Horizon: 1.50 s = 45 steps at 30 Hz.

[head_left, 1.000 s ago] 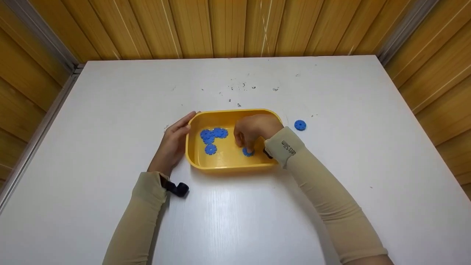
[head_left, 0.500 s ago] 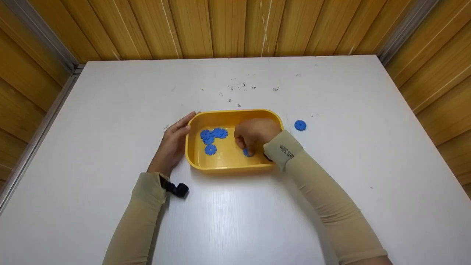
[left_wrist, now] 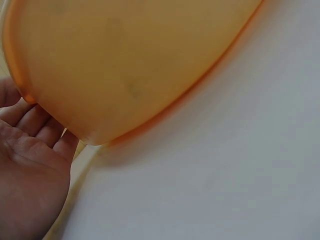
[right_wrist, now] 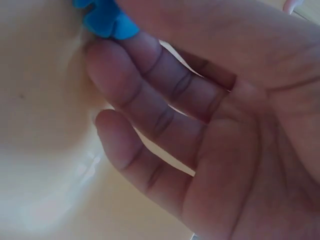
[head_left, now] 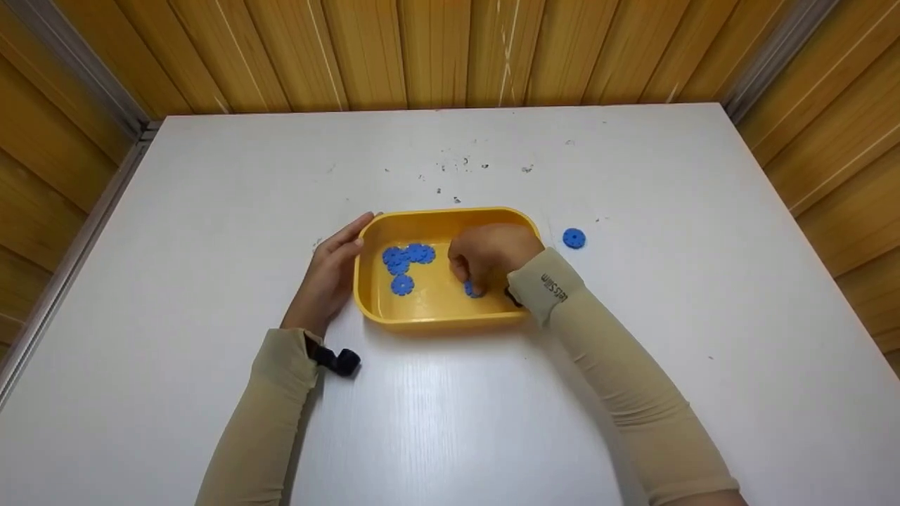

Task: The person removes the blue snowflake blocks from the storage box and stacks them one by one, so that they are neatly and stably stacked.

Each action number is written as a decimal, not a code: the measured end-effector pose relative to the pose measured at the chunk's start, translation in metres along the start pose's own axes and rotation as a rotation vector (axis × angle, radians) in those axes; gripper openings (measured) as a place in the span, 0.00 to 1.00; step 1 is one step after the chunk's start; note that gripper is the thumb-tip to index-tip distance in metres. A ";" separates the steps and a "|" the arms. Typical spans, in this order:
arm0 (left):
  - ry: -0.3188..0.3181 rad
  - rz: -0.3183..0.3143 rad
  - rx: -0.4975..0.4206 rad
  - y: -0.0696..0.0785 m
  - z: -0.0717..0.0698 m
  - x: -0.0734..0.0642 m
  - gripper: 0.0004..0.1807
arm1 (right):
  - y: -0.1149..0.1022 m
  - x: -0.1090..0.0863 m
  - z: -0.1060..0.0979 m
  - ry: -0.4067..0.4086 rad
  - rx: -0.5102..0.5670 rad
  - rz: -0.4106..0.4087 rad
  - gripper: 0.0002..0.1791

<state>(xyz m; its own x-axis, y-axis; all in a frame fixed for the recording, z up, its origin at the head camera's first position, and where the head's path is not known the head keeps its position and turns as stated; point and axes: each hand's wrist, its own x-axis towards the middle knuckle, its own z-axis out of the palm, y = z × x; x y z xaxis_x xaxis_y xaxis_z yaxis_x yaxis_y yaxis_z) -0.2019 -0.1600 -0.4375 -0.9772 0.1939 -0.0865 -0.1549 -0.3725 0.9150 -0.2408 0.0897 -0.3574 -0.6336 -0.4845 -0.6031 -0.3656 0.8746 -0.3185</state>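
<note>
My left hand (head_left: 325,277) holds the left end of a yellow plastic tray (head_left: 422,322). Its thumb lies at the rim, and the fingers reach along the outer wall (left_wrist: 125,65) in the left wrist view. Inside the tray's right half, my right hand (head_left: 496,247) pinches a blue notched disc (head_left: 469,289) at the tray floor. The right wrist view shows part of that toothed disc (right_wrist: 107,22) at the thumb and fingertips; the rest is hidden. Several similar blue discs (head_left: 415,253) lie overlapping at the tray's left, with a single disc (head_left: 402,284) in front of them.
Outside the tray, to its right, a blue disc (head_left: 574,238) lies on the white table (head_left: 436,422). Dark marks (head_left: 457,200) spot the tabletop behind the tray. Wood-look panels (head_left: 436,56) stand beyond the table's far edge and at both sides.
The right hand has shifted very slightly over the disc, and its fingers now cover more of it. Left hand, tray and other discs have stayed in place.
</note>
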 end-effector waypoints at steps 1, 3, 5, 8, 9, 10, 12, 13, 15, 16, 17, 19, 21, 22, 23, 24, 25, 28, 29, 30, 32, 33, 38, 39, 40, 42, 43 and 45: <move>-0.001 -0.001 0.000 0.000 0.000 0.000 0.27 | 0.000 0.000 -0.001 -0.004 0.006 -0.011 0.10; 0.001 -0.002 0.006 0.000 0.000 0.000 0.27 | 0.001 0.001 -0.002 -0.010 0.006 -0.031 0.08; -0.002 0.000 0.012 -0.001 -0.001 0.000 0.28 | 0.001 0.002 -0.004 -0.018 0.003 -0.051 0.07; -0.002 0.004 0.009 -0.002 -0.001 0.000 0.28 | 0.001 0.002 -0.006 -0.006 -0.029 -0.089 0.06; -0.003 0.006 0.009 -0.002 -0.002 0.000 0.28 | 0.001 0.002 -0.006 0.001 -0.034 -0.098 0.06; -0.008 0.009 0.008 -0.002 -0.002 0.000 0.28 | 0.001 0.001 -0.007 0.009 -0.041 -0.107 0.05; -0.007 0.011 0.004 -0.002 -0.002 0.000 0.28 | 0.001 0.000 -0.008 0.028 -0.050 -0.121 0.05; -0.007 0.011 0.003 -0.002 -0.002 0.000 0.28 | 0.001 -0.001 -0.009 0.037 -0.051 -0.127 0.05; -0.001 0.011 0.008 -0.002 -0.003 0.000 0.28 | 0.001 -0.003 -0.012 0.049 -0.032 -0.132 0.04; 0.000 0.010 0.010 -0.002 -0.003 0.000 0.28 | 0.001 -0.004 -0.013 0.055 -0.023 -0.136 0.04; 0.003 0.010 0.012 -0.002 -0.003 -0.001 0.28 | 0.001 -0.006 -0.014 0.062 -0.012 -0.140 0.04; 0.004 0.008 0.013 -0.002 -0.004 -0.001 0.27 | 0.001 -0.008 -0.017 0.073 0.017 -0.149 0.03; 0.000 0.007 0.017 -0.001 -0.005 -0.001 0.27 | 0.002 -0.012 -0.020 0.090 0.037 -0.165 0.03; -0.002 0.008 0.021 -0.001 -0.005 -0.002 0.27 | 0.002 -0.013 -0.022 0.103 0.041 -0.174 0.04; -0.005 0.007 0.020 -0.001 -0.006 -0.002 0.27 | 0.002 -0.015 -0.024 0.116 0.041 -0.186 0.04; -0.005 0.006 0.018 -0.001 -0.006 -0.002 0.27 | 0.003 -0.017 -0.026 0.130 0.044 -0.197 0.04; -0.003 0.006 0.018 -0.001 -0.006 -0.002 0.27 | 0.003 -0.019 -0.028 0.147 0.043 -0.210 0.03; -0.005 0.007 0.014 -0.001 -0.008 -0.002 0.27 | 0.005 -0.024 -0.034 0.197 0.049 -0.245 0.03; -0.005 0.008 0.012 -0.001 -0.008 -0.002 0.28 | 0.006 -0.026 -0.035 0.213 0.053 -0.257 0.03; -0.003 0.009 0.014 -0.001 -0.008 -0.002 0.28 | 0.007 -0.027 -0.037 0.228 0.063 -0.269 0.03; -0.008 0.014 0.018 -0.001 -0.008 -0.001 0.28 | 0.010 -0.030 -0.039 0.260 0.074 -0.290 0.03; -0.009 0.014 0.016 -0.001 -0.008 -0.001 0.28 | 0.011 -0.032 -0.040 0.276 0.079 -0.299 0.03; -0.006 0.002 0.001 -0.002 -0.008 0.000 0.27 | 0.019 -0.039 -0.043 0.362 0.124 -0.321 0.03; -0.007 -0.001 -0.002 -0.002 -0.008 0.000 0.27 | 0.021 -0.041 -0.044 0.381 0.137 -0.325 0.03; -0.006 -0.004 -0.005 -0.002 -0.008 0.000 0.27 | 0.023 -0.042 -0.044 0.399 0.148 -0.327 0.03; -0.006 -0.006 -0.010 -0.002 -0.008 0.000 0.27 | 0.028 -0.044 -0.044 0.441 0.158 -0.330 0.03; -0.007 -0.007 -0.007 -0.002 -0.008 0.000 0.27 | 0.030 -0.045 -0.044 0.463 0.164 -0.329 0.03; -0.006 -0.005 -0.003 -0.002 -0.008 0.001 0.26 | 0.035 -0.046 -0.044 0.506 0.172 -0.317 0.04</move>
<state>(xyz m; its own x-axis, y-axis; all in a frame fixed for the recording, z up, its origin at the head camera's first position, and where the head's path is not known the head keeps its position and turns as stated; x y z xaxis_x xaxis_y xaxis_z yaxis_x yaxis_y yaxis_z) -0.2033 -0.1663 -0.4426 -0.9754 0.2017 -0.0890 -0.1607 -0.3742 0.9133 -0.2541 0.1422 -0.3090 -0.7725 -0.6329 -0.0515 -0.5003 0.6566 -0.5644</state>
